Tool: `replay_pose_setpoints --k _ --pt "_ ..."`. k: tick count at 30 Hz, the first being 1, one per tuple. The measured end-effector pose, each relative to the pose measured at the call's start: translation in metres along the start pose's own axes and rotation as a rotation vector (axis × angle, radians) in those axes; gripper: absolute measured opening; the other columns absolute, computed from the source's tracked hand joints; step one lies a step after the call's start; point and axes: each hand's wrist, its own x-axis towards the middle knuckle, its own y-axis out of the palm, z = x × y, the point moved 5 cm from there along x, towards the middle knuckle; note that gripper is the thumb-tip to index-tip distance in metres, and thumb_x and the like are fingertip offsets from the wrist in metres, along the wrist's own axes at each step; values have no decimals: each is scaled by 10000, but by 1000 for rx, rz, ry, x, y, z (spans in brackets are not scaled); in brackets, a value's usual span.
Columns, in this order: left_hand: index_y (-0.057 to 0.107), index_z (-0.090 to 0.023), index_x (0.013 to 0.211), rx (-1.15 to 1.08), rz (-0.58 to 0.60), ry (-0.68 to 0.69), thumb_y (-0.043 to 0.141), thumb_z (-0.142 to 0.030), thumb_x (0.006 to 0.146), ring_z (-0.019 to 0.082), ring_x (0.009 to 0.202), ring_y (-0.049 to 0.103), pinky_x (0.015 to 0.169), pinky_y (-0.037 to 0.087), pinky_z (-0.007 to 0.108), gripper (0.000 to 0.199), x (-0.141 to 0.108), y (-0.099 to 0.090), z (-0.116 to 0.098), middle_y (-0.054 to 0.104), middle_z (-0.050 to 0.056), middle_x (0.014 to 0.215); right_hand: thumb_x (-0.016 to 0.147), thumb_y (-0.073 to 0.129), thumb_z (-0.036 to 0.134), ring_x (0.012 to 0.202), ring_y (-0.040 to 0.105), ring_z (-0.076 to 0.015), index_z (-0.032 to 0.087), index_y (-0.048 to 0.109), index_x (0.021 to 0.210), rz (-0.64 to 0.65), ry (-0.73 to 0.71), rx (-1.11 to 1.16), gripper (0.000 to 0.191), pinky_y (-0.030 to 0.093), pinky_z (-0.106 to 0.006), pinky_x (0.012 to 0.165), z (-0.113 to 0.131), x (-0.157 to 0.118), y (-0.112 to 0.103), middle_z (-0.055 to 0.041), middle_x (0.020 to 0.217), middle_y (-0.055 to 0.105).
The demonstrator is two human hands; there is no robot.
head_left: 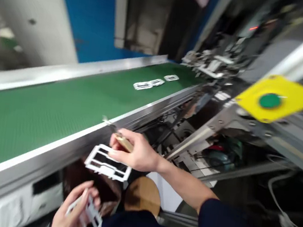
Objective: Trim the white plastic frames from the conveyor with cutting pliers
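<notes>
My right hand [137, 152] is closed around a tan-handled tool [124, 142] with a thin metal tip, which looks like a small knife though blur hides its exact kind. The same hand pinches a white plastic frame [107, 170] with rectangular openings, just in front of the conveyor's metal edge. Lower down, my left hand [72, 207] grips another white plastic frame [94, 219], partly covered by the fingers. Several similar white frames [143, 86] lie on the green conveyor belt [56, 116], beyond both hands.
The conveyor's metal rail [81, 134] runs diagonally between the belt and me. At right, a yellow plate with a green button [270, 101] is mounted on a metal frame. A round brown stool-like top [143, 196] is below my right hand. Machinery [216, 64] stands at the belt's far end.
</notes>
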Motion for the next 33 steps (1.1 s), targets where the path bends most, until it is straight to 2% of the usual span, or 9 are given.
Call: replay_pose_setpoints --k 1,4,8,15,17,23,26,30,33 --pt "620 -250 1051 -35 -11 66 812 -393 606 162 710 622 592 520 217 505 -6 -3 -1 660 1 813 698 646 227 598 483 -83 188 510 800 9 93 48 174 426 -209 587 -17 -14 8 39 682 516" --pt "650 -163 973 -60 28 105 755 -396 687 142 655 603 603 511 208 384 -12 -2 -5 645 27 758 655 673 204 586 478 -82 175 500 780 23 310 149 215 417 -209 567 -63 -42 30 38 679 507" --pt "664 -145 949 -42 92 83 747 -338 709 137 645 582 610 498 206 318 -10 2 0 627 33 722 659 678 212 607 488 -85 171 506 799 43 401 178 226 426 -215 586 -92 -59 46 31 709 515" --pt "659 -160 949 36 109 112 718 -311 744 128 633 563 596 470 198 261 -8 -5 11 632 37 722 652 686 229 616 487 -90 174 512 794 60 419 162 231 440 -219 590 -103 -68 55 29 704 519" --pt "652 -173 962 100 94 126 724 -306 739 127 629 560 596 465 193 269 -8 -6 10 634 29 703 634 700 225 620 490 -90 174 519 791 20 430 185 245 442 -220 601 -108 -69 57 32 702 516" --pt "663 -174 916 271 50 181 739 -347 712 147 668 570 634 462 204 278 -16 -4 27 647 33 725 655 672 235 594 495 -82 192 501 791 -374 463 390 223 434 -204 558 -126 -71 60 41 698 498" --pt "666 -190 884 358 15 227 730 -344 720 133 625 542 588 433 197 234 -20 1 39 633 13 718 678 654 261 572 505 -90 209 462 793 -493 483 478 230 438 -210 540 -130 -76 70 45 674 504" --pt "655 -202 800 346 -134 369 701 -337 750 116 569 493 529 388 190 151 -23 0 35 587 -16 655 680 673 299 577 530 -100 216 468 837 -513 546 477 271 446 -216 535 -131 -86 86 37 695 543" --pt "634 -190 739 251 -155 354 689 -345 760 121 601 516 568 406 184 165 -22 -7 29 598 -8 653 709 680 340 612 548 -97 205 503 853 -453 522 451 265 453 -210 557 -131 -89 88 24 736 561"
